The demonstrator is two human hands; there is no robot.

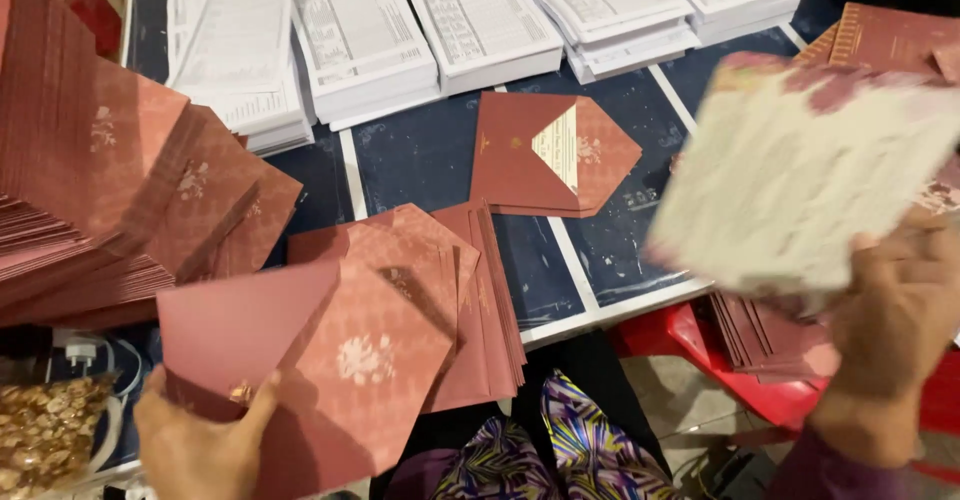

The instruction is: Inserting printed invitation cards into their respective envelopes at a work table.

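Observation:
My left hand point(195, 447) grips a maroon envelope point(320, 360) by its lower left corner; the flap hangs open and shows a pale floral emblem. My right hand point(895, 330) holds up a cream card stack point(800, 180) with maroon floral edging, blurred by motion, at the right. Under the held envelope lies a small pile of maroon envelopes point(480, 290) on the dark blue table point(420, 150). Further back rests one envelope with a white card partly inside point(550, 150).
A tall fanned stack of maroon envelopes point(90, 180) fills the left. Piles of printed white sheets point(470, 20) line the table's far side. More envelopes sit on a red stool point(770, 340) at the right. A bag of golden bits point(45, 435) lies bottom left.

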